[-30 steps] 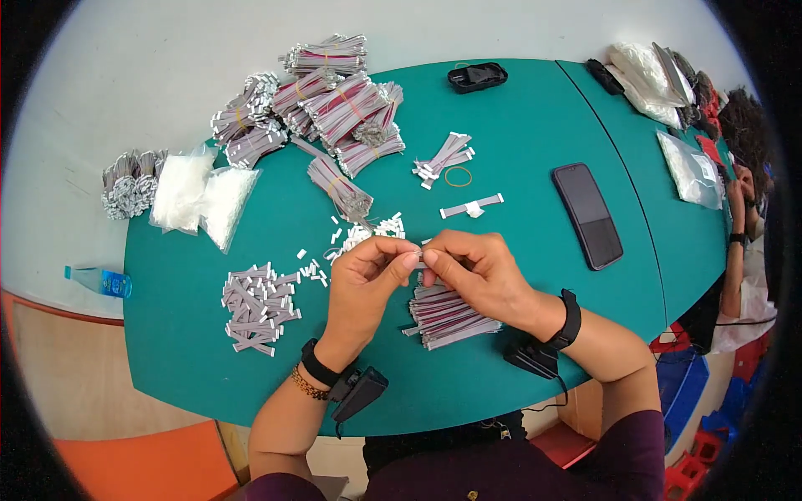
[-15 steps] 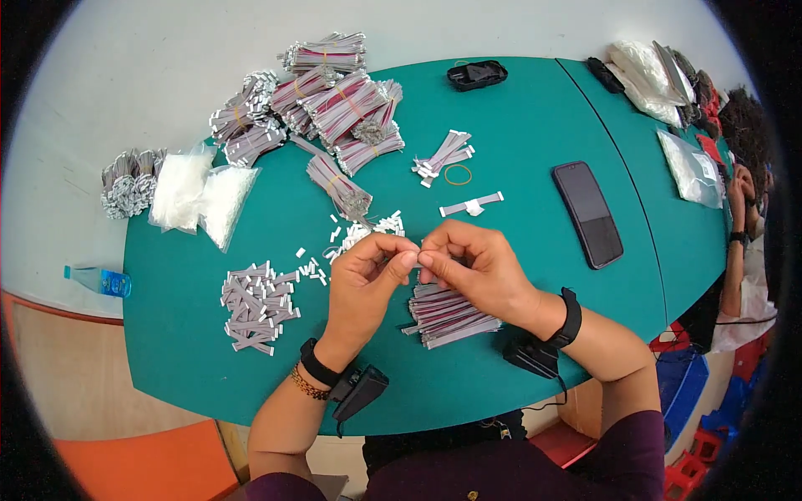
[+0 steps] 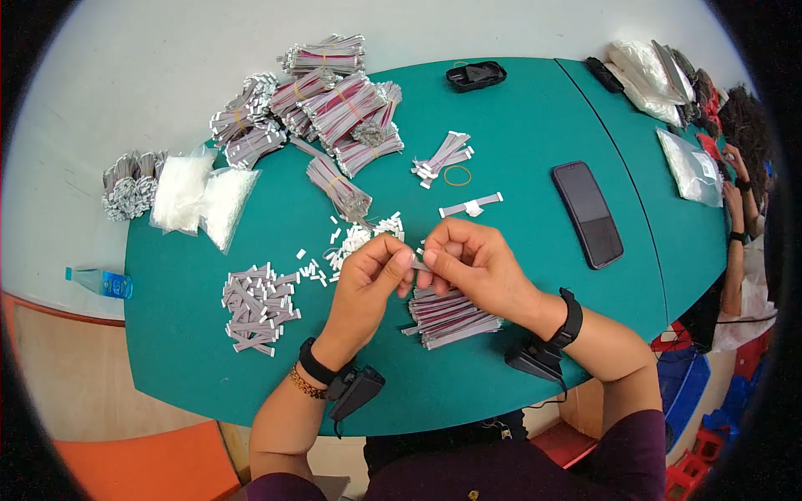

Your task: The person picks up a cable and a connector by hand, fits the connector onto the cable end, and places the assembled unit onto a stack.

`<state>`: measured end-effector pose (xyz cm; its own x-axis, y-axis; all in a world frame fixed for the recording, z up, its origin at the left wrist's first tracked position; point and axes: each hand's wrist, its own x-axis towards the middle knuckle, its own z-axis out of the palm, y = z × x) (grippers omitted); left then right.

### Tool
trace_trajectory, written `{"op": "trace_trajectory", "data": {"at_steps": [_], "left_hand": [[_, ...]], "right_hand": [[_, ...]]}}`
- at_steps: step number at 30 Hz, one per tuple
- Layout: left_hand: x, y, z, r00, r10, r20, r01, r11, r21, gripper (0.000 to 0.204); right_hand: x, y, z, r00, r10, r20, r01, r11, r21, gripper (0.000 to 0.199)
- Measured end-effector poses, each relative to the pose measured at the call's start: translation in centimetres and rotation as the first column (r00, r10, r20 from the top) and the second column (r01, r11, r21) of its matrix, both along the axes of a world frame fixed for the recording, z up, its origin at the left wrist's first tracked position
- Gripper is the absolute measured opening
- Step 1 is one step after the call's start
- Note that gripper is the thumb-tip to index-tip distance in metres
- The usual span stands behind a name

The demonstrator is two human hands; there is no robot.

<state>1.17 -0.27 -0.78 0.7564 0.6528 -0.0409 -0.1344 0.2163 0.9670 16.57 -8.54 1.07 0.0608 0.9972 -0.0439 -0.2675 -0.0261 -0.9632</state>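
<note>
Above the middle of the table, my left hand (image 3: pixel 368 271) and my right hand (image 3: pixel 476 260) pinch a short grey ribbon cable (image 3: pixel 419 265) between thumbs and fingertips. A white bit shows at its upper end; the fingers cover most of the rest. Just below my right hand lies a stack of loose grey and purple ribbon cables (image 3: pixel 451 319). Small white connectors (image 3: pixel 386 227) are scattered behind my left hand, which partly hides them. Left of that hand is a heap of short grey cables with white ends (image 3: pixel 257 307).
Rubber-banded cable bundles (image 3: pixel 342 104) pile up at the back left, beside clear bags of white parts (image 3: pixel 182 188). A few cables (image 3: pixel 443 157), a rubber band (image 3: pixel 457 175), a single cable (image 3: pixel 455 207) and a phone (image 3: pixel 587 215) lie beyond my hands. Another person's hands (image 3: pixel 733 179) work far right.
My fingertips have parted slightly, and a piece of grey cable now shows between them. At the far right, the other person's hands have moved apart.
</note>
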Motion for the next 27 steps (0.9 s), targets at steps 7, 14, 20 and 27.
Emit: {"op": "trace_trajectory", "data": {"at_steps": [7, 14, 20, 27], "left_hand": [[-0.1, -0.1, 1.4, 0.997, -0.066, 0.036, 0.072, 0.974, -0.216, 0.020], [-0.1, -0.3, 1.5, 0.996, -0.081, 0.043, 0.090, 0.957, -0.274, 0.021], [-0.1, -0.3, 1.4, 0.996, -0.084, 0.034, 0.090, 0.966, -0.241, 0.021], [-0.1, -0.2, 1.0, 0.996, -0.082, 0.030, 0.087, 0.974, -0.210, 0.021]], "right_hand": [[-0.1, 0.0, 0.1, 0.995, 0.101, -0.006, -0.101, 0.995, -0.006, 0.008], [-0.1, -0.1, 0.2, 0.995, 0.098, 0.026, -0.097, 0.995, -0.010, 0.009], [-0.2, 0.0, 0.1, 0.995, 0.101, 0.016, -0.101, 0.995, 0.002, 0.008], [-0.2, -0.1, 0.2, 0.996, 0.082, 0.033, -0.082, 0.997, -0.015, 0.008]]}}
